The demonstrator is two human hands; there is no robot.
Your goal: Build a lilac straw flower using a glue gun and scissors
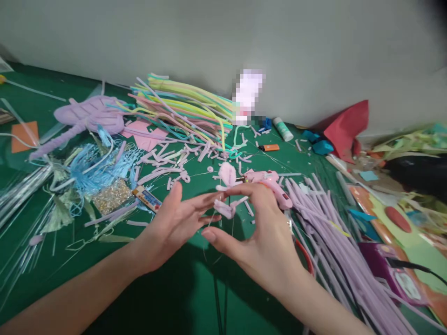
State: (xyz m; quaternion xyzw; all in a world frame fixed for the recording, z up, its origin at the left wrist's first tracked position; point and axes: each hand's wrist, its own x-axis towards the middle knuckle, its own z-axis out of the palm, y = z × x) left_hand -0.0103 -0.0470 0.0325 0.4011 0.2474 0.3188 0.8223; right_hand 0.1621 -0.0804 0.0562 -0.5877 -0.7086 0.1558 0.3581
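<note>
Before me, a small lilac fuzzy pipe-cleaner piece (225, 209) sits among my fingertips, with a rounder fluffy pink part (227, 174) just above. A thin clear thread or wire loops down below it. My left hand (171, 225) has its fingers stretched out and its thumb raised, with its fingertips beside the piece. Over from the right curves my right hand (267, 225), its index fingertip at the piece and its thumb well apart below. Whether the fingertips bear the piece's weight is unclear. Behind the right hand lies a pink glue gun (265, 179).
Lilac pipe-cleaner stems (324, 242) lie at right, near a purple device (393, 272). Cut lilac bits (174, 153), a multicoloured stem bundle (188, 102), blue tassels (94, 163) and a bead bag (111, 197) spread left and behind. An orange lighter (270, 148) lies farther back.
</note>
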